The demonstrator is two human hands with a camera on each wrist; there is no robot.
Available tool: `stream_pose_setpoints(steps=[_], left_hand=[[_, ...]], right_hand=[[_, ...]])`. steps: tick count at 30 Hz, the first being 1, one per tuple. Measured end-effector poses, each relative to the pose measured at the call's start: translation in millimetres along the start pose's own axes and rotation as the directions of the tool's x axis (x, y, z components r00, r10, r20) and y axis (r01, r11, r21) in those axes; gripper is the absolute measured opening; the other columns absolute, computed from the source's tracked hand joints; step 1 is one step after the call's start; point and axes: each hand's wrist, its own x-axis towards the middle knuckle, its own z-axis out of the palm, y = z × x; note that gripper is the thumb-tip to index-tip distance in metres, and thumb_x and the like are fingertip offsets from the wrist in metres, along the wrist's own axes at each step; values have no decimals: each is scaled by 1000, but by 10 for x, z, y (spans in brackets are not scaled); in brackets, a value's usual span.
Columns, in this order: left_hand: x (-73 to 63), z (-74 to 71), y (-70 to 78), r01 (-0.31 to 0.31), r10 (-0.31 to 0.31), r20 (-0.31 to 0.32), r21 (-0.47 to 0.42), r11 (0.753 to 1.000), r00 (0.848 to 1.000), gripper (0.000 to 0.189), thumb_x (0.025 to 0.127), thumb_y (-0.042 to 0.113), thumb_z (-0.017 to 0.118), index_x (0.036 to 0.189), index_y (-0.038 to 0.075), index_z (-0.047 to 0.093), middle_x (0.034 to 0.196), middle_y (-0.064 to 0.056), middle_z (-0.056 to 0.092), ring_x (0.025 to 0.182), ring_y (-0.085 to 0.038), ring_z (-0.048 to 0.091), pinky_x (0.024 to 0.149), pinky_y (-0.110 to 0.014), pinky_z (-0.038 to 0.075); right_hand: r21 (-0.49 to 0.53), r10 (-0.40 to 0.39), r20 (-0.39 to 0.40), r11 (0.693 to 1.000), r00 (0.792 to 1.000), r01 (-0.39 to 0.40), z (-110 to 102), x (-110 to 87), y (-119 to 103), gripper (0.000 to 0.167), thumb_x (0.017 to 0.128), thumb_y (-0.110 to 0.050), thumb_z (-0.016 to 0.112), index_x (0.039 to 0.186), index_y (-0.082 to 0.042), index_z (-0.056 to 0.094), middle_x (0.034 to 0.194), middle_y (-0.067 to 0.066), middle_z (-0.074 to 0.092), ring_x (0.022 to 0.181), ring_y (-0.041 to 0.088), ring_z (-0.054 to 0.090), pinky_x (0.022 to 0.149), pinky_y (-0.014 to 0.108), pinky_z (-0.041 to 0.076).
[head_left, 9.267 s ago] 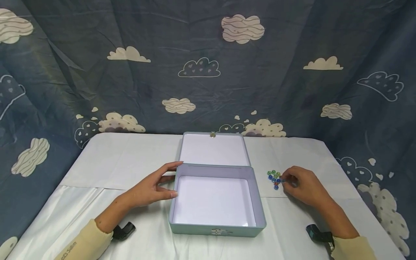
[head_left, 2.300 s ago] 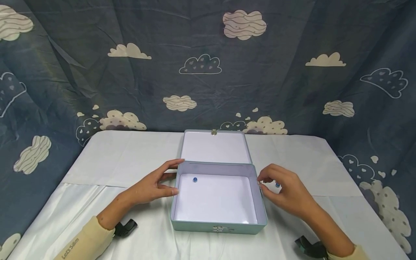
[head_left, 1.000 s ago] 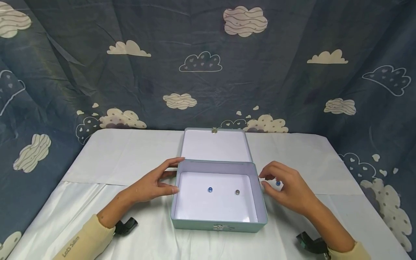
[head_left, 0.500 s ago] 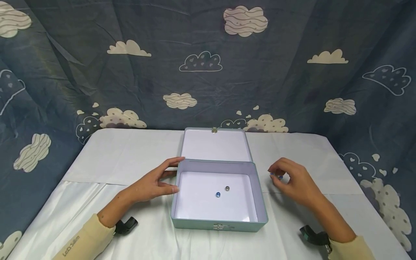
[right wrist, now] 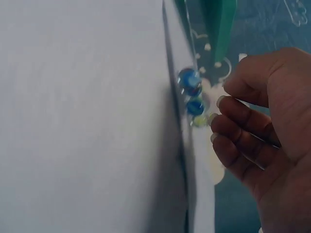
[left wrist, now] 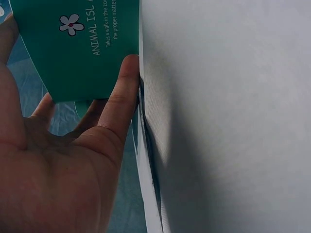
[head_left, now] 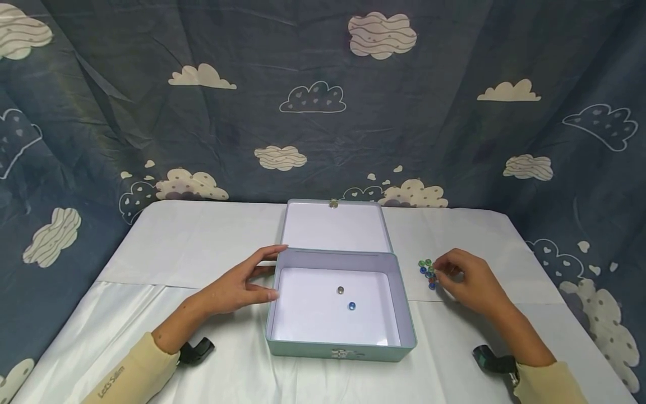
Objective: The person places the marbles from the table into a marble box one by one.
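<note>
A green hinged tin box [head_left: 303, 349] with a white interior lies with its lid [head_left: 333, 224] folded back. Inside it are a blue marble [head_left: 351, 306] and a greyish marble [head_left: 340, 290]. My left hand [head_left: 229, 289] rests against the box's left side, fingers spread; the left wrist view shows a fingertip touching the lettered green wall [left wrist: 77, 53]. Right of the box lies a cluster of blue, green and red marbles [head_left: 428, 274]. Bent fingers of my right hand [head_left: 469, 283] are beside this cluster. In the right wrist view, no marble shows between thumb and fingertips.
A white cloth [head_left: 202, 241] covers the table under the box and marbles. Behind it hangs a dark blue curtain [head_left: 242, 129] with cloud prints. Black wrist cameras [head_left: 195, 352] sit below both hands.
Two marbles now lie in the box, which held none in the oldest frame; they have rolled about. My right hand has moved from the box's right edge back to the cluster. The left hand stays.
</note>
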Motion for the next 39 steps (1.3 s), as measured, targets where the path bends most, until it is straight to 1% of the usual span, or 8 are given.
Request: stream_pose_setpoints(steps=[2,5,12,19,26,32,37,39], left_hand=[[0,1,-3,2,-2,1,1,1000,1000,88,98,16,79,166,36,28,167,-7,32,152,-42,40,100,-34,58],[0,1,-6,0,0,2,1,1000,1000,88,98,16,79,166,36,28,167,-8,31,152,-42,40,99,-35,58],[0,-1,-4,0,0,3,-1,1000,1000,88,98,17,79,166,37,28,167,-8,32,152,-42,40,99,-35,59],[6,1,-7,-1,1,2,0,1000,1000,88,98,17,79,166,37,28,166,-5,32,152,-42,40,99,-35,59],[-5,3,3,5,-5,0,3,1000,1000,88,98,17,79,166,37,28,166,-7,32,152,-43,39,100,-35,58],[-12,2,13,10,-10,-5,9,1000,1000,88,98,18,80,166,37,28,167,-7,32,152,-42,39,100,-34,58],[-5,2,11,3,-3,-1,9,1000,1000,88,98,18,79,167,36,27,167,-7,32,152,-43,40,99,-34,58],[-4,2,7,3,-3,0,12,1000,1000,88,98,18,80,167,37,27,167,-8,31,152,-42,40,100,-34,58]], right_hand=[[6,32,13,999,999,-32,1,-15,38,22,86,4,81,103,-10,75,96,-2,71,83,10,61,74,23,56],[8,61,34,998,998,-61,-6,-29,68,22,86,4,81,103,-9,76,98,0,72,84,12,63,75,25,58],[6,95,85,995,992,-96,-21,-36,99,23,86,5,80,104,-10,76,100,2,72,88,17,64,77,31,59],[18,116,125,993,985,-120,1,-27,136,21,87,1,81,104,-10,76,102,3,72,90,19,65,79,31,58],[19,114,139,993,984,-118,9,-32,132,20,87,2,80,103,-10,76,98,2,72,89,18,65,79,30,59],[20,145,152,988,978,-150,7,-15,110,22,86,1,80,105,-8,76,102,4,73,90,19,66,80,29,60],[3,160,137,987,978,-162,2,-17,101,23,85,0,82,106,-8,77,102,5,73,90,20,66,80,29,60],[4,157,128,987,979,-159,0,-19,99,23,85,1,82,106,-8,77,102,5,73,90,20,66,80,32,60]])
